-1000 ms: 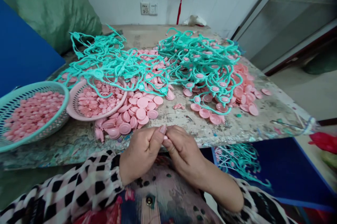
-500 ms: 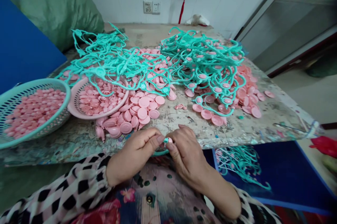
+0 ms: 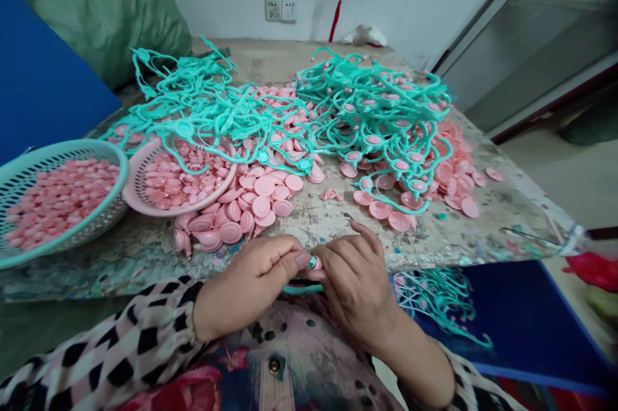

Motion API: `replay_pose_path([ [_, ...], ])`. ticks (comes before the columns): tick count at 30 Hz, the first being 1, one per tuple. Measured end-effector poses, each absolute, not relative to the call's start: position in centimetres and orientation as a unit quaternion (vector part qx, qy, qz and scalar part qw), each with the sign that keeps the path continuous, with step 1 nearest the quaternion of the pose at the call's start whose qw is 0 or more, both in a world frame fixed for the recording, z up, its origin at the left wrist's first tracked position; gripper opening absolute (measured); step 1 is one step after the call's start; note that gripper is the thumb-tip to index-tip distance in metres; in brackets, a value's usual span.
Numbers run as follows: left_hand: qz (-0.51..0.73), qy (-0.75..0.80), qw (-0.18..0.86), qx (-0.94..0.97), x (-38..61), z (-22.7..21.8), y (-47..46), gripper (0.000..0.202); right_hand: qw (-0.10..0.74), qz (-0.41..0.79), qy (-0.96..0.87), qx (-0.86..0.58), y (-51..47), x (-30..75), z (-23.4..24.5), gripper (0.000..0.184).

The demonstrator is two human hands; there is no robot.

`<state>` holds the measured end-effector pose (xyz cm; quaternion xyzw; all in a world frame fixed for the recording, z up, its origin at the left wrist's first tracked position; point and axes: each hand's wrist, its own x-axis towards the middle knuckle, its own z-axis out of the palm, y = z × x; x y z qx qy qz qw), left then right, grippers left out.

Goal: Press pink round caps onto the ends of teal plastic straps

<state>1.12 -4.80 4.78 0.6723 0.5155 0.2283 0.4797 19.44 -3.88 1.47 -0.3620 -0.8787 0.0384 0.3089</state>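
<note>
- Right hand point(image 3: 357, 285) has shifted since the last look, its upper fingers lifting and spreading, while the left hand point(image 3: 248, 288) stays curled.
- Both hands are only part closed, pinching a small pink-and-teal piece point(image 3: 313, 263) at 6 o'clock, just over the near edge of the paint-stained table point(image 3: 425, 237). A teal plastic strip point(image 3: 302, 289) runs below it, partly hidden by the fingers.
- Risk: if the fingertips ease, that small piece could slip and fall toward the person's lap.
- Risk: a snagged strip could drag the teal tangles point(image 3: 376, 108) and shift the loose pink discs point(image 3: 246, 211).
- Count: two hands and two baskets, a teal one point(image 3: 72, 148) at 9 o'clock and a pink one point(image 3: 178, 208) at 10 o'clock.
- Count: three teal tangles, two on the table and one point(image 3: 434, 298) on a blue surface point(image 3: 521, 314) at 4 o'clock. The pink discs are too many to count.
</note>
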Motion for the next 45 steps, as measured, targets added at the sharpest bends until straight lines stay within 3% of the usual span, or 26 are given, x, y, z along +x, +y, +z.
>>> replay_pose_path([
  [8,0.271,0.434,0.337,0.790,1.3,4.3,-5.4,0.017,0.325,0.086,-0.867,-0.369,-3.9,19.5,1.7,0.015],
  [16,0.285,0.370,0.221,0.856,1.1,4.3,-4.8,0.025,0.335,0.096,-0.872,-0.345,-4.4,19.6,2.2,0.015],
  [22,0.287,0.422,0.243,0.825,1.8,4.7,-5.2,0.028,0.330,0.062,-0.878,-0.342,-4.3,19.4,2.6,0.013],
  [29,0.246,0.496,0.344,0.758,2.5,4.4,-5.7,0.033,0.300,0.027,-0.894,-0.333,-4.1,19.5,2.2,0.011],
  [32,0.253,0.500,0.324,0.762,2.7,4.2,-5.7,0.032,0.315,0.089,-0.887,-0.326,-4.2,19.5,2.0,0.016],
  [41,0.262,0.498,0.239,0.792,2.5,3.8,-5.7,0.030,0.317,0.423,-0.753,-0.392,-4.9,18.5,2.7,0.028],
  [43,0.251,0.498,0.274,0.783,2.4,3.9,-5.4,0.030,0.324,0.405,-0.755,-0.401,-5.1,18.5,2.2,0.028],
  [45,0.245,0.504,0.336,0.757,2.4,4.1,-5.1,0.031,0.338,0.295,-0.802,-0.396,-5.0,18.8,1.7,0.024],
])
